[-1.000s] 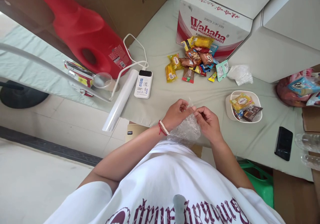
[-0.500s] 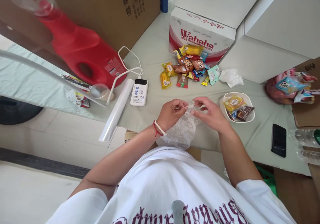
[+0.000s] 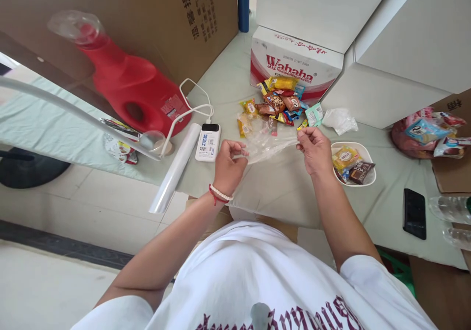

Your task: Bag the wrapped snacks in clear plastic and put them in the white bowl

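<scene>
A thin clear plastic bag is stretched between my two hands over the front part of the table. My left hand pinches its left side, a beaded bracelet on the wrist. At the other end my right hand grips the bag's edge between thumb and fingers. Just beyond the bag lies a pile of wrapped snacks, partly seen through the film. To the right of my right hand stands a white bowl holding a few wrapped snacks.
A Wahaha carton stands behind the pile, a crumpled white bag beside it. On the left are a power bank with its cable, a plastic roll and a red jug. A phone lies right.
My hands have moved apart, left hand leftward and right hand slightly right. The bag, bunched and hanging between them before, is now spread out and swung up toward the snack pile.
</scene>
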Motion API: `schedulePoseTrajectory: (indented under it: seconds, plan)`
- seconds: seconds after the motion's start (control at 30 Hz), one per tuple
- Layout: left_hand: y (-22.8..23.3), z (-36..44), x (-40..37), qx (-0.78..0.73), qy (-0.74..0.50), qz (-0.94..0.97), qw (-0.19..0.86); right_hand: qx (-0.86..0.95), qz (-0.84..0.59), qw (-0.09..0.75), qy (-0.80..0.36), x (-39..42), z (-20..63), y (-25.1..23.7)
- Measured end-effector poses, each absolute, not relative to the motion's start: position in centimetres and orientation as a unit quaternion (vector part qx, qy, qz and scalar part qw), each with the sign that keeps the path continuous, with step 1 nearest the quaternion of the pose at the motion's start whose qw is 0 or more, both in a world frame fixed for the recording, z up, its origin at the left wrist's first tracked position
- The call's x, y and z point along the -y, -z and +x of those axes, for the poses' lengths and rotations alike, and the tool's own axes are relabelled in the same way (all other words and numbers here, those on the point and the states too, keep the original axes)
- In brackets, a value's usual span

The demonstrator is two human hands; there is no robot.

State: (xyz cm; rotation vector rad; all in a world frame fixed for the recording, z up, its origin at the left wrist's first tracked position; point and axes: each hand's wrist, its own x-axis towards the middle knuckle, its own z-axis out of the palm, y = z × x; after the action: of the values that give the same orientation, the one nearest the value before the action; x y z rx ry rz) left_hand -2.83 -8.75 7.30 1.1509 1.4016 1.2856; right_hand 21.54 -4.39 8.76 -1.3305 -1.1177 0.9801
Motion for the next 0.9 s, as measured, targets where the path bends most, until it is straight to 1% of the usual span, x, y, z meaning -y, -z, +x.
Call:
schedulePoseTrajectory:
  seconds: [0.07,0.13,0.2,0.27,0.3,0.33,0.37,0.43,0.5,0.53,0.63,0.7,0.8,0.83,0.9]
  plan:
    - [-5.7,-3.0,10.0,-0.592,-0.484,0.445,0.466,0.471,-0.576,0.527,-0.411,6.0,21.1,-7.2]
    - [-5.0,-3.0,11.0,-0.617,-0.469,0.451,0.443,0.465,-0.594,0.509,-0.415,7.6,20.8,-5.6]
    - [-5.2,-2.7,11.2,-0.632,-0.457,0.506,0.369,0.458,-0.604,0.497,-0.423,9.1,20.6,-4.5]
    - [-5.9,-1.9,10.5,-0.638,-0.419,0.583,0.280,0.452,-0.605,0.497,-0.427,10.1,20.4,-4.0]
    - [-6.1,-1.3,9.9,-0.637,-0.391,0.616,0.250,0.448,-0.603,0.501,-0.429,10.5,20.3,-3.9]
    - [-6.2,-0.7,9.2,-0.634,-0.362,0.639,0.243,0.444,-0.600,0.507,-0.431,10.7,20.3,-3.9]
    - [-6.1,-0.2,8.4,-0.628,-0.338,0.651,0.260,0.437,-0.599,0.513,-0.432,10.9,20.4,-3.8]
    - [-5.6,0.4,7.2,-0.619,-0.326,0.632,0.334,0.413,-0.606,0.523,-0.433,11.3,21.0,-3.4]
    - [-4.7,0.3,6.4,-0.616,-0.352,0.583,0.397,0.386,-0.629,0.517,-0.433,11.9,22.3,-2.9]
    - [-4.4,0.1,6.3,-0.618,-0.367,0.562,0.410,0.383,-0.641,0.502,-0.437,12.2,23.2,-2.8]
    - [-3.8,-0.3,7.0,-0.629,-0.374,0.547,0.407,0.443,-0.656,0.434,-0.430,13.2,25.6,-3.2]
    - [-4.0,-0.1,7.8,-0.623,-0.347,0.571,0.408,0.527,-0.640,0.394,-0.397,13.2,26.2,-4.3]
    - [-4.6,0.9,8.8,-0.592,-0.307,0.634,0.391,0.645,-0.595,0.341,-0.338,11.6,24.8,-5.6]
    - [-4.8,1.1,9.0,-0.583,-0.300,0.651,0.383,0.670,-0.579,0.322,-0.335,10.8,23.9,-5.6]
    - [-5.0,1.2,9.4,-0.573,-0.298,0.665,0.374,0.681,-0.561,0.292,-0.370,9.1,22.1,-4.9]
